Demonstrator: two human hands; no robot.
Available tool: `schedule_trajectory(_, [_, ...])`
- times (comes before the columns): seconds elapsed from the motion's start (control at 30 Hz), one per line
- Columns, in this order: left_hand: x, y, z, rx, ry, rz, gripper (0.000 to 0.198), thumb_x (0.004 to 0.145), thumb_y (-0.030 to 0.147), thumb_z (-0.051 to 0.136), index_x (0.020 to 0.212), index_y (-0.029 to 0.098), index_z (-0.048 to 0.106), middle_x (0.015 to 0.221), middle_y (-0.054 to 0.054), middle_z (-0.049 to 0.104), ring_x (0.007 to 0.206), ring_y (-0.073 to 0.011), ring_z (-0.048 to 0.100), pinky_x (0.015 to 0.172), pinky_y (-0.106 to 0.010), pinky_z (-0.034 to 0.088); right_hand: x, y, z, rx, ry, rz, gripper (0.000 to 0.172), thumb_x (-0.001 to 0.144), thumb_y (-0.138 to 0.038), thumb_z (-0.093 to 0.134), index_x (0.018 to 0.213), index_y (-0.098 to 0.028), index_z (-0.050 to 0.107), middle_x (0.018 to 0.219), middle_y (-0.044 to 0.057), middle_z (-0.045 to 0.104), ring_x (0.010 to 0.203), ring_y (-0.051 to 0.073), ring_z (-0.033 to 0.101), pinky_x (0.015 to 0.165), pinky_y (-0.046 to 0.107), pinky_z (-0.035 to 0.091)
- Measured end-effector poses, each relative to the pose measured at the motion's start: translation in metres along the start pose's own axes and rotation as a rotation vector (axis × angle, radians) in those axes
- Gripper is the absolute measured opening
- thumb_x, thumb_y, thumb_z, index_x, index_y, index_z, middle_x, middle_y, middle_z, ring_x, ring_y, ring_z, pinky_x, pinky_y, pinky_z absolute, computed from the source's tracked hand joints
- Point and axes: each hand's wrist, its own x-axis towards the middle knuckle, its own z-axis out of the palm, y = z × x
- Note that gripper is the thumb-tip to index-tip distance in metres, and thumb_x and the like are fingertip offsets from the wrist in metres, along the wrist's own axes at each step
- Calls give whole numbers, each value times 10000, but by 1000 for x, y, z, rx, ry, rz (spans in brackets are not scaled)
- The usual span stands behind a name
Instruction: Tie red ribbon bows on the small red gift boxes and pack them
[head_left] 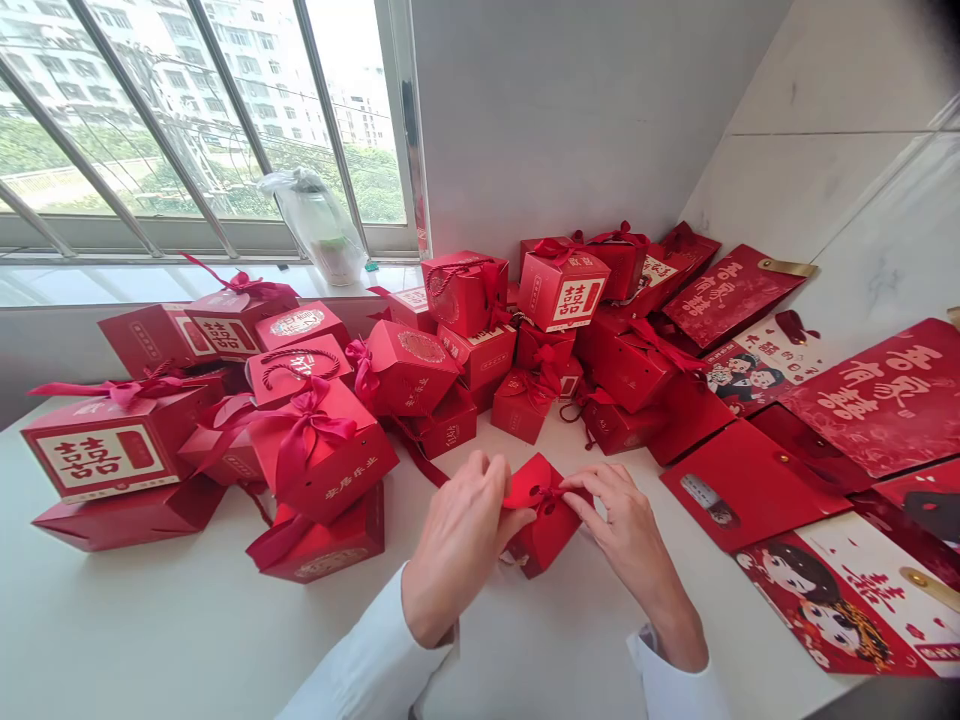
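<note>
White shirt cuffs [367,650] at the near edge. Left hand [457,545] and right hand [630,540], closed, pinching red ribbon [541,495] on small red gift box [551,535], centre of white table [187,620]. Further red boxes [450,340] far; red envelopes [757,490] right.

Small red gift box [556,535] between the hands, tied with a crimson ribbon [536,495]; white shirt cuffs [367,670] against a white tabletop [165,630]. Surrounding boxes mostly the same saturated red with crimson bows, one large gift box [112,450] bearing a cream label with a red double-happiness character. At right, red envelope [885,395] patterned in pale calligraphy, beside a red-and-cream card [832,600] printed with a black-haired cartoon couple.
</note>
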Motion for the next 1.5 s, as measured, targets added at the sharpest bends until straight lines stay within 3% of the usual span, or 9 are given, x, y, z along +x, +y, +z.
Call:
schedule_trajectory(0.17, [0, 16, 13, 81, -77, 36, 183, 886, 292, 477, 735, 189, 493, 758, -36, 551, 683, -190, 542, 552, -277, 268, -1, -9, -2, 21, 47, -20, 190, 904, -312, 492, 802, -238, 634, 823, 29, 639, 839, 217, 557, 727, 337, 454])
schedule_trajectory(0.33, [2, 27, 22, 156, -38, -19, 214, 888, 154, 379, 719, 177, 509, 745, -40, 578, 667, -183, 542, 575, -296, 261, -2, -15, -6, 170, -8, 167, 234, 872, -383, 528, 716, -223, 598, 742, 0, 632, 699, 169, 565, 637, 271, 424])
schedule_trajectory(0.57, [6, 9, 13, -43, -18, 37, 219, 859, 144, 346, 645, 188, 368, 620, 15, 476, 517, -113, 406, 490, -267, 203, -5, -9, 2, 410, 14, 417, 229, 828, -416, 555, 950, -223, 539, 619, -28, 611, 601, 164, 589, 613, 260, 459])
schedule_trajectory(0.7, [1, -6, -1, -106, -58, 75, 142, 857, 148, 384, 728, 195, 420, 643, 20, 510, 583, -123, 476, 526, -245, 267, -5, -11, 3, 353, -17, 446, 220, 838, -397, 514, 972, -225, 539, 602, -39, 595, 489, 137, 539, 544, 250, 444])
schedule_trajectory(0.9, [-14, 7, -2, 163, -213, 24, 94, 790, 127, 534, 874, 167, 520, 859, -42, 582, 746, -208, 579, 591, -289, 357, -3, -16, 4, 181, -24, 412, 194, 847, -376, 464, 947, -241, 562, 601, -40, 595, 505, 145, 546, 541, 254, 421])
schedule_trajectory(1.07, [-14, 37, 17, 380, -184, -3, 325, 693, -49, 481, 945, 153, 519, 875, -60, 533, 741, -200, 577, 551, -275, 385, -4, -14, 5, 137, -28, 400, 206, 857, -385, 444, 965, -253, 560, 603, -44, 595, 510, 151, 544, 550, 264, 406])
schedule_trajectory(1.2, [-10, 42, 30, 469, -69, 53, 352, 649, -101, 452, 872, 164, 509, 824, -40, 500, 724, -169, 553, 568, -256, 382, -6, -13, 3, 133, -27, 390, 200, 859, -377, 444, 974, -253, 550, 605, -47, 585, 510, 149, 540, 550, 262, 396])
schedule_trajectory(1.3, [-6, 33, 34, 378, 10, 42, 329, 679, -97, 397, 846, 169, 494, 803, -31, 488, 676, -155, 523, 541, -258, 339, -7, -13, 2, 145, -20, 398, 191, 859, -384, 453, 973, -261, 544, 620, -50, 594, 512, 146, 536, 549, 258, 396])
schedule_trajectory(1.5, [1, 3, 16, -144, 38, 87, 217, 874, 101, 325, 705, 181, 435, 728, -1, 434, 577, -116, 396, 552, -251, 295, -11, -13, -2, 163, -7, 386, 195, 860, -383, 456, 986, -264, 546, 610, -51, 596, 539, 151, 546, 547, 250, 401])
